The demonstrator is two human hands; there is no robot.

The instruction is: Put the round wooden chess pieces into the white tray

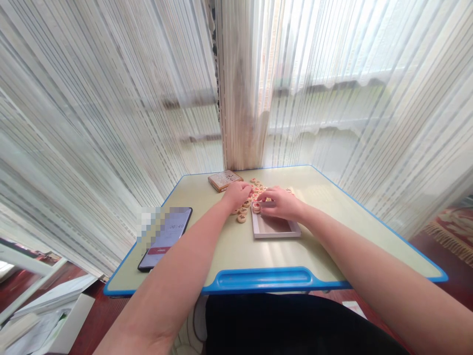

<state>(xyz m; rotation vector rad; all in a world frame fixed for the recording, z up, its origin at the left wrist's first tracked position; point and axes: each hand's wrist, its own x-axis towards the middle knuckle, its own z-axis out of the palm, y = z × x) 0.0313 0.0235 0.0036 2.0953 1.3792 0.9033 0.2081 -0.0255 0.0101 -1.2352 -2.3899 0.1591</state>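
Observation:
Round wooden Chinese chess pieces [242,217] with red and dark characters lie in a loose cluster on the table. My left hand [236,194] reaches over the left side of the cluster, fingers curled down among the pieces; whatever they grip is hidden. A shallow open box tray [278,235] sits just in front of the cluster. Over its far left corner, my right hand [283,203] has its thumb and fingers closed about a red-marked chess piece [256,207]. The hand covers part of the tray, and more pieces show behind it.
A printed flat box lid [224,180] rests at the back left of the table. Near the left edge lies a phone [168,239] showing a timer. The pale table [236,251] has a blue rim and a front groove. Striped sheer curtains [148,88] hang behind.

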